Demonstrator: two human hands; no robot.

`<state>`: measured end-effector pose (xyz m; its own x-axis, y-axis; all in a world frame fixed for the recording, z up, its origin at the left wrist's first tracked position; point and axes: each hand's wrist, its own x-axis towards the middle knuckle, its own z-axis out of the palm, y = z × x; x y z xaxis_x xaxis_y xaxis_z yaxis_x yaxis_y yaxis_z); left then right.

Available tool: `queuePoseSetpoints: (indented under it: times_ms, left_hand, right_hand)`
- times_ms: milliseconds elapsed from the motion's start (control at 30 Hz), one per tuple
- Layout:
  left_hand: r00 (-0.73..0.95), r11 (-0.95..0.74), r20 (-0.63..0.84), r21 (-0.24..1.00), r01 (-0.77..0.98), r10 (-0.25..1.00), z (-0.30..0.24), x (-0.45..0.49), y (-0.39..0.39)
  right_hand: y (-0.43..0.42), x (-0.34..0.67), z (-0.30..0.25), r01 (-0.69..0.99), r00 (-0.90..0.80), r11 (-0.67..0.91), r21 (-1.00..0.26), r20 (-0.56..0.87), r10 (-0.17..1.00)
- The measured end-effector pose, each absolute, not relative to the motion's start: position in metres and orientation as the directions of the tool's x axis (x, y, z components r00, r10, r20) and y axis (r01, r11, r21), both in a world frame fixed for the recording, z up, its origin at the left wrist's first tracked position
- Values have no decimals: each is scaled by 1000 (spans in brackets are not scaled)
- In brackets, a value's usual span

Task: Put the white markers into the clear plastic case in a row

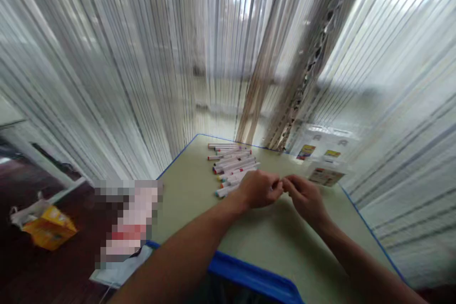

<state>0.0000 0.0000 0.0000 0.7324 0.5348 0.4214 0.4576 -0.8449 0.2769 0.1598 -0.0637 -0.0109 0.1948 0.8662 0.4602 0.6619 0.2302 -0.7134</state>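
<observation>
Both hands meet over the middle of a pale green table [199, 185] with a blue edge. My left hand [258, 189] is curled closed, fingertips pinched toward the right hand. My right hand [302, 194] is also closed in a pinch, touching the left fingertips. What they hold between them is too small to make out. Just beyond the left hand lies a row of several white markers [233, 165] with coloured caps, side by side.
Clear plastic packages [326, 164] with coloured labels lie at the table's far right. Sheer striped curtains [142, 66] surround the table's far corner. A yellow box [50, 230] sits on the dark floor at left, and a blurred-out patch lies beside the table's left edge.
</observation>
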Motion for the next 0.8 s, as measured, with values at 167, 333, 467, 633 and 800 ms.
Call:
queuePoseSetpoints:
  times_ms: [167,333,467,633,800]
  left_hand:
    - [811,-890,376,271,367,448,-12,-1,-13]
    - [782,-853,378,385,353,495,-7,1,-9]
    - [782,-840,375,433,327,498,-5,-1,-6]
    - [772,-829,384,462,315,507,-5,-5,-3]
    - [763,-832,401,460,310,506,-5,-4,-1]
  right_hand:
    - [-66,180,-10,725,219,221,-652,522,824]
    - [-60,184,-15,771,181,201,-604,511,840]
    - [-61,175,-19,794,120,219,-567,500,858]
    - [-69,169,-13,789,65,269,-553,510,858]
    - [-69,178,-11,783,82,269,-561,522,849]
